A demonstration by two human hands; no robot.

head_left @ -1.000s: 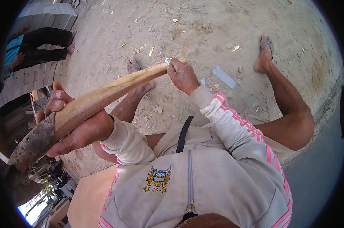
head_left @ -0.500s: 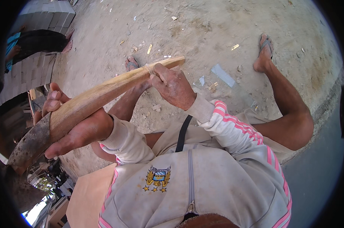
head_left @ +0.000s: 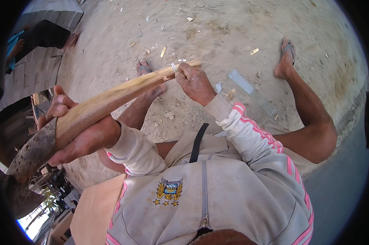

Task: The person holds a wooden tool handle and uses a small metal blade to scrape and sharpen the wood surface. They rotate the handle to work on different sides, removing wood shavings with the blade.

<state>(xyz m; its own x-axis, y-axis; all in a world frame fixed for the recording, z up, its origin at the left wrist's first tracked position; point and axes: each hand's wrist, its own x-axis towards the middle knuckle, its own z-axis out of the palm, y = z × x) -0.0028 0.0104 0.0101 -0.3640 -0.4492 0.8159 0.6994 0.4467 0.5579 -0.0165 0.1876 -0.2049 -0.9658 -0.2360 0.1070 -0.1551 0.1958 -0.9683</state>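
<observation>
A long pale wooden handle point(head_left: 123, 90), fitted at its left end into a dark, pitted metal socket point(head_left: 31, 153), lies diagonally across my lap. My left hand point(head_left: 82, 141) cradles it from beneath near the socket, fingers curled up around the far side. Near the handle's right end, my right hand point(head_left: 194, 83) pinches a small translucent, whitish flat piece point(head_left: 174, 67) against the wood. A small curled shaving point(head_left: 165, 78) sits on the handle just left of that piece.
Another person point(head_left: 45, 36) in dark trousers is beside stacked grey blocks point(head_left: 37, 75) at upper left. Dusty ground point(head_left: 233, 32) holds scraps and translucent strips point(head_left: 241, 81). A light board point(head_left: 94, 208) stands at lower left, a grey smooth surface point(head_left: 339, 163) at right.
My right hand slid left along the handle, then returned rightward toward its end, and a curled shaving now shows there. My left hand stayed put. The other person's legs shifted slightly.
</observation>
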